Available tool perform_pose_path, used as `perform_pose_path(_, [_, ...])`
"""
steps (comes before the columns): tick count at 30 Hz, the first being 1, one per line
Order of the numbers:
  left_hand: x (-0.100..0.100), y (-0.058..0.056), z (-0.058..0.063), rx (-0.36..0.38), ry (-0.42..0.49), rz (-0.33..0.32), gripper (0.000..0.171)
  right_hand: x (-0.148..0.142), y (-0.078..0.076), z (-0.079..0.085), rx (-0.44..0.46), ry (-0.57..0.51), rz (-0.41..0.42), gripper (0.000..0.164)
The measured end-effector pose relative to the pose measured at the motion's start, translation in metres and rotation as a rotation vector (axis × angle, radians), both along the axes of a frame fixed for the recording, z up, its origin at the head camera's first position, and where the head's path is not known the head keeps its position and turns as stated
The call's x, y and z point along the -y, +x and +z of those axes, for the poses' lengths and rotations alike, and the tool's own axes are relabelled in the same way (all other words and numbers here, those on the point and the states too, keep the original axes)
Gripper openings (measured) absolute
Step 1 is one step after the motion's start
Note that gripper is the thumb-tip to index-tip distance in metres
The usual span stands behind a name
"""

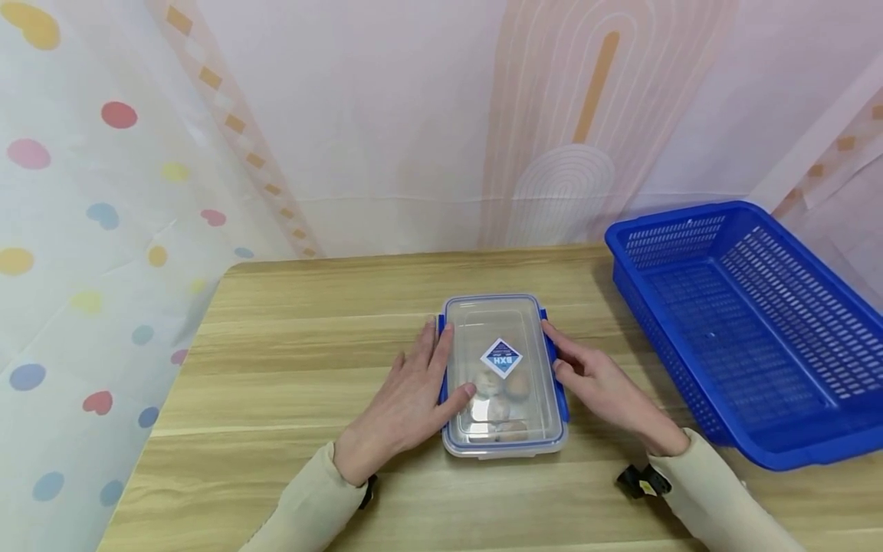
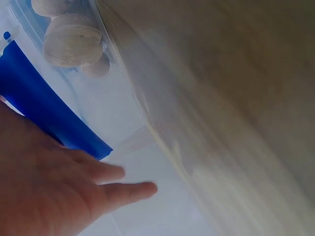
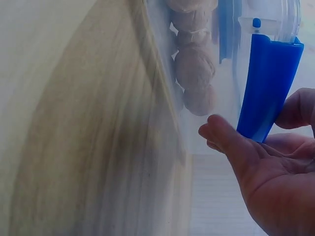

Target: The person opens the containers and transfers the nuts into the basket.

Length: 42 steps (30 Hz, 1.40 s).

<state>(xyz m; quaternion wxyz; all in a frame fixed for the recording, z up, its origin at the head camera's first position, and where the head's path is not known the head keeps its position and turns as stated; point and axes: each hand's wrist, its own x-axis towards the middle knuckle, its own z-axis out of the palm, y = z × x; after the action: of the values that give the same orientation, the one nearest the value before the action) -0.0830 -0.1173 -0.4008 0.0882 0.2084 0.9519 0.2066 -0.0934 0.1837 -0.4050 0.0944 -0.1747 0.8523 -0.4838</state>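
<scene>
The head camera looks forward and down at the lidded box (image 1: 531, 372) from above its near side, far enough off to include counter (image 1: 290, 368) around it. Low and close, the wrist cameras face its opposite flanks (both pictures tipped sideways), each sharing that side's blue latch (image 3: 269, 88) with the head view.

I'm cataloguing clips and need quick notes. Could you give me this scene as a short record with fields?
Container: clear, lid on
Contents: several round, brownish things, in the near half
Label: "BXH", upside down
Left hand: along container's left side, thumb on lid
Right hand: touching blue right latch
Latches locked: cannot tell
Basket: blue, right of container
Table: wood-grained
</scene>
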Motion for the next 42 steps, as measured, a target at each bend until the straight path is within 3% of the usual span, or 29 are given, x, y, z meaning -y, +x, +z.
perform_pose_path(7, [0.001, -0.001, -0.001, -0.102, -0.031, -0.046, 0.091, 0.001, 0.0, 0.001, 0.024, -0.012, -0.015, 0.062])
perform_pose_path(20, [0.002, -0.003, 0.001, -0.081, -0.054, -0.073, 0.09, 0.005, -0.004, 0.007, 0.016, -0.01, -0.082, 0.061])
perform_pose_path(28, [0.003, -0.003, 0.001, -0.086, -0.042, -0.087, 0.09, 0.008, -0.003, 0.012, 0.052, -0.014, -0.144, 0.06])
perform_pose_path(42, [0.002, -0.004, -0.002, -0.097, -0.033, -0.093, 0.091, 0.009, -0.003, 0.011, 0.1, -0.042, -0.179, 0.059])
